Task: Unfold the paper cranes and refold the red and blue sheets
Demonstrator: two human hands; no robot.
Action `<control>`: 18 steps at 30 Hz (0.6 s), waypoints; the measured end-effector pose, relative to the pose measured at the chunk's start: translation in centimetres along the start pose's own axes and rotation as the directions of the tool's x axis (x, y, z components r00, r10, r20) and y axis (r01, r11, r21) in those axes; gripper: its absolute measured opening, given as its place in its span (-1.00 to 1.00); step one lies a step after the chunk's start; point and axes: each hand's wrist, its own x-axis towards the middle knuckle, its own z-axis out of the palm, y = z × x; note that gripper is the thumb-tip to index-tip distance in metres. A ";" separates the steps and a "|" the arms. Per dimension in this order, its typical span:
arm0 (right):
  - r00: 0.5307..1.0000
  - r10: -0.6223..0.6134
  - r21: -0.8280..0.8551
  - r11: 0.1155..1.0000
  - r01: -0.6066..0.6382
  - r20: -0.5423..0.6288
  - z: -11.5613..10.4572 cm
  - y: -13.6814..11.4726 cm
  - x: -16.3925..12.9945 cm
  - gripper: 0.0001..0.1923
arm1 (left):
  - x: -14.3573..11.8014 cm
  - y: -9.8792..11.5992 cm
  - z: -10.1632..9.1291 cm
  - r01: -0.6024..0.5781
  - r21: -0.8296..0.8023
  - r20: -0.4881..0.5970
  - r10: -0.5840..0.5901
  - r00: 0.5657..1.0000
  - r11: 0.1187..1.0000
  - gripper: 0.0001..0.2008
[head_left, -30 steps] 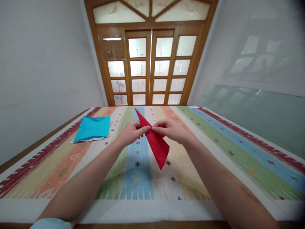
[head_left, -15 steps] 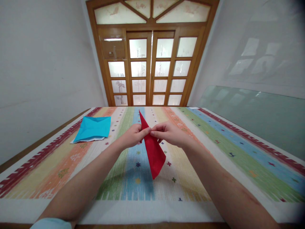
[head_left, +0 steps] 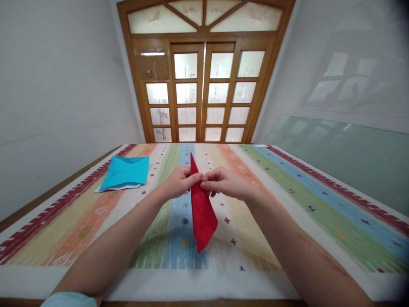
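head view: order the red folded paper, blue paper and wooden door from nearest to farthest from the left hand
1. red folded paper, pinched in the left hand, centre
2. blue paper, flat on the cloth, to the left
3. wooden door, beyond the table's far end

The red paper [head_left: 202, 213] is folded into a long, narrow kite shape. It stands nearly upright above the table, pinched near its upper part.

A wooden glazed door [head_left: 203, 76] stands between white walls [head_left: 60, 94] behind the table [head_left: 319, 204].
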 end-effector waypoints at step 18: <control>0.999 0.027 -0.056 0.998 -0.025 0.034 -1.7 0.9 0.3 -0.67 | 0.8 -0.2 -1.9 0.000 -0.290 -0.302 -0.092 0.949 0.957 -0.71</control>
